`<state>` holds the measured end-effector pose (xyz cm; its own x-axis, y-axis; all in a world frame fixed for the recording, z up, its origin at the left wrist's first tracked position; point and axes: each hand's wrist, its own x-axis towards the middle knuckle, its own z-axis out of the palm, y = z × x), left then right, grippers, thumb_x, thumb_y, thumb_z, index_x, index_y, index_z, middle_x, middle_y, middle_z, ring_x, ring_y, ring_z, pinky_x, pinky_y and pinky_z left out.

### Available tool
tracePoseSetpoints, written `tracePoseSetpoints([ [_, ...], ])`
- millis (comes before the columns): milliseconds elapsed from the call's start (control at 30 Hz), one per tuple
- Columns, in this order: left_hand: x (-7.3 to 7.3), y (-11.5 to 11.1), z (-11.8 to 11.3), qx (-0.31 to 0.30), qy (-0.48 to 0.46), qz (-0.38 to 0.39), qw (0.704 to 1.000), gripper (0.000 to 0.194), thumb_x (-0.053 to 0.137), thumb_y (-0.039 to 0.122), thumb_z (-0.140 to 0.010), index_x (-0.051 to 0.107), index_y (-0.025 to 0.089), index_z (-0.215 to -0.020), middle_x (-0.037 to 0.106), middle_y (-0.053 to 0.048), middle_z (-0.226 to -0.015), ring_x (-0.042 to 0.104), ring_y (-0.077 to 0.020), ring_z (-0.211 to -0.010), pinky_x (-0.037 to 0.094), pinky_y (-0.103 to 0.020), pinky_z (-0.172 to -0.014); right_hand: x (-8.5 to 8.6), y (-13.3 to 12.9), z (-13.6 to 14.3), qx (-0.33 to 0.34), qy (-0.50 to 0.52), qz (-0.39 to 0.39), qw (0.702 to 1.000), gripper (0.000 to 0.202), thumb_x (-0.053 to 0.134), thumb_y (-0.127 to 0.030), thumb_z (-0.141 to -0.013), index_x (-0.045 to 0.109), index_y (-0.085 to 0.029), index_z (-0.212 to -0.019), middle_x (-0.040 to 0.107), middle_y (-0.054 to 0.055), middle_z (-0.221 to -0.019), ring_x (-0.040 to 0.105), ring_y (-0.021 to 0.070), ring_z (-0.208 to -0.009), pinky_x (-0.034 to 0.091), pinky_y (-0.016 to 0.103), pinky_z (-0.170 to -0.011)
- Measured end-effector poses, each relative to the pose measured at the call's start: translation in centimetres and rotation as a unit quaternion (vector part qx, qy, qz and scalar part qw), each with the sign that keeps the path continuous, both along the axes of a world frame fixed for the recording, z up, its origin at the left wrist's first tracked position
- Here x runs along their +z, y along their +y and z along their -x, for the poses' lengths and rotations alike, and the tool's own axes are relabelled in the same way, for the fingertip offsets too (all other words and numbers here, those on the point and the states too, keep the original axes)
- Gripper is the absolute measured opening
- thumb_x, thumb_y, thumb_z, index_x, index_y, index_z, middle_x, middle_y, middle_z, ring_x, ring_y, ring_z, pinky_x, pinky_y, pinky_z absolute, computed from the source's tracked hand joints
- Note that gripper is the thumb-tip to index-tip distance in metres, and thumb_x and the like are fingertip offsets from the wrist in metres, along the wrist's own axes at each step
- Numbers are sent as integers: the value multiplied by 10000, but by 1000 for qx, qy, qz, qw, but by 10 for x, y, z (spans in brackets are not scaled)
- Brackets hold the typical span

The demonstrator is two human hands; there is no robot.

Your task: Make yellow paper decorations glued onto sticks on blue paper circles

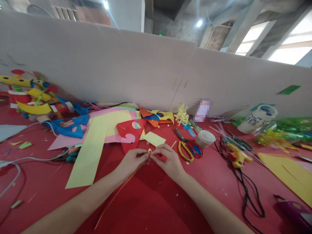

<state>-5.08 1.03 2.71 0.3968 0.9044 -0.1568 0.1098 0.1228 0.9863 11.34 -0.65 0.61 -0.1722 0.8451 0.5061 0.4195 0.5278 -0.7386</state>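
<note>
My left hand (135, 160) is closed in a pinch on a thin tan strip (117, 194), which trails from the fingers down toward the lower left. My right hand (168, 160) pinches close beside it, its fingertips at a small pale piece (149, 151) at the strip's upper end. What the right fingertips grip is too small to make out. Behind the hands lie a red paper mask (125, 131) with cut eye holes and a pale yellow paper piece (154, 139). Yellow-and-red-handled scissors (185, 151) rest just right of my right hand.
Pale yellow and pink sheets (91, 152) and a blue mask (69, 127) lie left. A white cup (205, 139), a yellow glue gun (237, 155) with black cable, orange-yellow paper (287, 175) and a purple tool (293, 214) are right. A white partition (109, 65) stands behind.
</note>
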Motion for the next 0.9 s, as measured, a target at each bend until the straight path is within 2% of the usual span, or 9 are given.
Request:
tracePoseSetpoints([
  [167, 1, 0, -1, 8, 5, -34, 999, 224, 621, 370, -703, 692, 176, -789, 679, -41, -728, 624, -209, -736, 466, -318, -739, 4, -2, 4, -20, 45, 43, 998, 35, 595, -240, -768, 617, -213, -770, 561, 43, -830, 554, 144, -688, 487, 278, -609],
  [300, 2, 2, 0, -9, 2, -54, 998, 223, 626, 300, -697, 695, 182, -873, 698, -45, -824, 632, -222, -810, 463, -330, -787, 5, -2, 5, -41, 58, 73, 995, 45, 599, -251, -755, 600, -207, -748, 553, 37, -815, 555, 147, -696, 487, 266, -591],
  [567, 1, 1, 1, -58, 23, -83, 995, 169, 579, 268, -748, 688, 182, -846, 673, -36, -768, 619, -204, -771, 468, -309, -762, 1, -1, 6, -65, 80, 125, 987, 80, 616, -236, -722, 545, -199, -733, 532, 18, -781, 534, 141, -677, 468, 268, -603],
  [767, -5, 4, 3, -53, 9, -35, 998, 166, 613, 310, -731, 658, 177, -820, 661, -29, -775, 613, -186, -762, 464, -308, -768, -6, 3, 6, -1, 166, 192, 967, 129, 601, -261, -728, 543, -200, -827, 556, 3, -766, 537, 138, -708, 439, 254, -622],
  [900, -7, 7, 5, -47, 16, -17, 999, 177, 621, 315, -708, 648, 165, -797, 648, -14, -735, 602, -167, -720, 461, -294, -739, -10, 5, 5, 19, 175, 217, 960, 146, 604, -313, -731, 558, -194, -802, 554, -3, -749, 523, 127, -676, 428, 242, -604],
])
